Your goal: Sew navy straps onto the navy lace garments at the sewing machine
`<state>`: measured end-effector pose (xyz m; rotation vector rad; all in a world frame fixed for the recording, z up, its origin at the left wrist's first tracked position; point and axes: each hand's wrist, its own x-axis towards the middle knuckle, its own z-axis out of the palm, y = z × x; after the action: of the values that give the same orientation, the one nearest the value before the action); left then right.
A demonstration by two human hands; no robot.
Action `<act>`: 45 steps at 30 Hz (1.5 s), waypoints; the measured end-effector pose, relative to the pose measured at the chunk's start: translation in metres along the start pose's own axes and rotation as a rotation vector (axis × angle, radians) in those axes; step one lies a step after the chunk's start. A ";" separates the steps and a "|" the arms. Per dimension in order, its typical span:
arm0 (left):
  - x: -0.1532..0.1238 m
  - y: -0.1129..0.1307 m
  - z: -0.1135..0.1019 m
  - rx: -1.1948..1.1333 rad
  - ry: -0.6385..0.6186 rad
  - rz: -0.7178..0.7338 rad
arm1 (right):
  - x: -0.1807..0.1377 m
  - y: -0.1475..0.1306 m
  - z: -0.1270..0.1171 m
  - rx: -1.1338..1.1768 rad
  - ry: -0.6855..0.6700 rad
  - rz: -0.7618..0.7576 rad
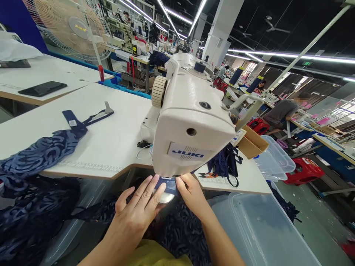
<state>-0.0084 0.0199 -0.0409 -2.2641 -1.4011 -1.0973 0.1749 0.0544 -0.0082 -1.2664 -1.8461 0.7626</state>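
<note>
In the head view, the navy cloth strip (pixel 169 187) is low in the mid., right under the front of the big white JUKI sewing machine (pixel 191 122). A shiny round metal part (pixel 167 198) pokes out just below it. The L hand (pixel 138 210) has its fingers spread, w/ some tips on the strip's left end. Its thumb is mostly hid, so can't tell if it pinches. The R hand (pixel 192 194) is curled in, pinching the strip's right end.

On the white desk (pixel 119 125), to the left, a navy patterned garment (pixel 58 146) w/ a strap hangs partly off the edge. To the right, orange & black snips (pixel 208 175) lie near a pile of navy straps (pixel 226 160), w/ a cardboard box (pixel 252 142) behind. A clear plastic bin (pixel 257 225) is below, by the R arm. A black phone (pixel 43 88) is on the next desk, near a big fan (pixel 72 29). Far right, a person (pixel 283 111) in a dark top sits by a red stool (pixel 303 171).
</note>
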 end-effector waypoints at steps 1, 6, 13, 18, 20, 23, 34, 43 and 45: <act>0.001 0.000 0.000 -0.008 -0.001 0.001 | -0.002 0.002 0.000 0.016 0.010 0.007; 0.010 0.000 -0.009 0.007 -0.008 0.086 | -0.017 0.024 0.003 0.115 0.073 0.084; 0.018 -0.006 -0.014 0.138 -0.035 0.254 | -0.044 0.074 -0.007 -0.197 -0.162 0.071; 0.011 -0.006 -0.016 -0.007 -0.028 0.177 | -0.059 0.082 -0.036 -0.058 -0.154 0.260; 0.005 -0.012 -0.017 -0.126 0.007 0.112 | -0.062 0.069 -0.049 0.047 -0.138 0.342; -0.003 -0.033 -0.021 -0.141 0.134 0.021 | -0.058 0.037 -0.057 0.148 -0.117 0.292; 0.001 -0.042 -0.023 -0.040 -0.016 0.288 | -0.004 -0.020 0.012 -0.586 0.046 -0.167; 0.007 -0.006 -0.011 -0.106 -0.106 0.260 | -0.010 -0.002 0.008 0.237 0.024 0.274; 0.006 -0.006 -0.013 -0.092 -0.095 0.230 | -0.006 0.001 0.006 0.214 0.057 0.254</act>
<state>-0.0183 0.0198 -0.0288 -2.4974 -1.1079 -1.0103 0.1720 0.0483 -0.0136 -1.3806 -1.5291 1.0200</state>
